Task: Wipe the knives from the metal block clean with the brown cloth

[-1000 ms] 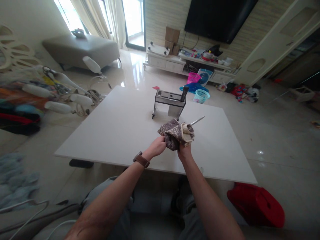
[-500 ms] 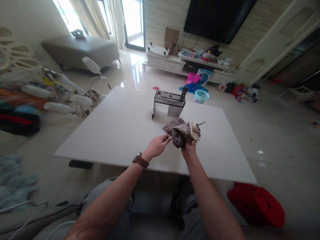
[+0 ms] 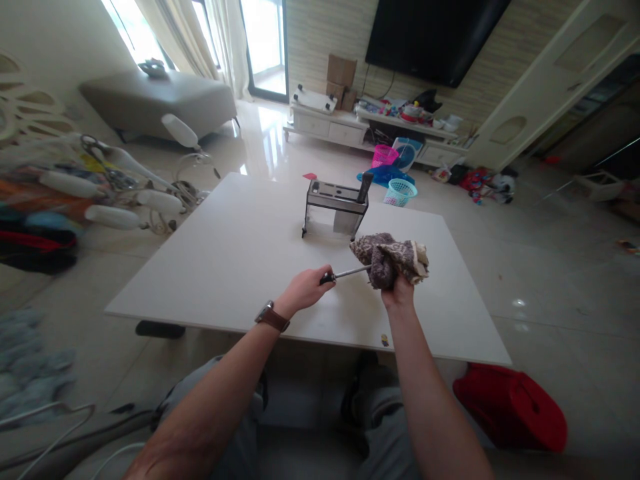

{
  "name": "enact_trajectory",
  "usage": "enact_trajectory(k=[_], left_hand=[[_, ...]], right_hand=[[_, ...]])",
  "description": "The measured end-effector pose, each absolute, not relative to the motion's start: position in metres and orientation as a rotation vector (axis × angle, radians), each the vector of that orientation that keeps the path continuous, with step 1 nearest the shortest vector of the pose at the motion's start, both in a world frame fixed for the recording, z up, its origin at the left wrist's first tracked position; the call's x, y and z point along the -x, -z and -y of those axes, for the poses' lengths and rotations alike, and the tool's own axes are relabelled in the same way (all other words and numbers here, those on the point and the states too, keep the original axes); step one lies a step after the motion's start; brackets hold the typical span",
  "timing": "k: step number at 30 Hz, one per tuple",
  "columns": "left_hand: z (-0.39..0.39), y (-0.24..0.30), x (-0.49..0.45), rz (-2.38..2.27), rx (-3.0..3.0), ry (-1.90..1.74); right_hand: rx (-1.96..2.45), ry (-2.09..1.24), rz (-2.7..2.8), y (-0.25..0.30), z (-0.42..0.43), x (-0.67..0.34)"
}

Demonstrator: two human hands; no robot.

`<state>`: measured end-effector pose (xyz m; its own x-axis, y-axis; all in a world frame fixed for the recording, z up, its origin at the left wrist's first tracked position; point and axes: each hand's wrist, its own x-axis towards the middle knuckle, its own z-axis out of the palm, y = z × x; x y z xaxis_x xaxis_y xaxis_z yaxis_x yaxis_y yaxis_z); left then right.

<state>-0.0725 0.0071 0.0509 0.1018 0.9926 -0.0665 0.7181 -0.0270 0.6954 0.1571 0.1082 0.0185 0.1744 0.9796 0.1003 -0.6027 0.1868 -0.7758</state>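
Note:
My left hand (image 3: 314, 283) is closed around the black handle of a tool with a thin metal shaft (image 3: 353, 271). I cannot tell whether the shaft is a rod or a blade seen edge-on. Its far end runs into a brown-and-cream patterned towel (image 3: 383, 257), where it is hidden. Bunched up, the towel is gripped from below by my right hand (image 3: 400, 292), above the table. Beyond both hands a knife block (image 3: 334, 193) with a clear front stands on the table, a black handle (image 3: 365, 187) sticking up from its right end.
The white table (image 3: 215, 267) lies before me, with a small sticker (image 3: 385, 340) near its front edge. A red stool-like object (image 3: 515, 407) stands at the right front. Past the table are a light-blue basket (image 3: 400, 191) and a pink basket (image 3: 384, 156).
The towel and my right hand have moved right along the shaft, baring a length of metal beside the handle. My left hand has shifted slightly left. The tip beyond the towel no longer shows.

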Motion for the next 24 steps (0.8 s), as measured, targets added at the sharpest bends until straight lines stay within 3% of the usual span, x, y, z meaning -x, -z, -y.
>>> enact_trajectory(k=[13,24], left_hand=[[-0.01,-0.05,0.087,-1.739,-1.734,-0.524],[-0.015,-0.036,0.063,-1.474,-1.463,-0.891]], right_hand=[[0.706,-1.203,0.599,-0.028,-0.107,-0.155],[0.818,-1.314,0.677,-0.011,-0.08,-0.114]])
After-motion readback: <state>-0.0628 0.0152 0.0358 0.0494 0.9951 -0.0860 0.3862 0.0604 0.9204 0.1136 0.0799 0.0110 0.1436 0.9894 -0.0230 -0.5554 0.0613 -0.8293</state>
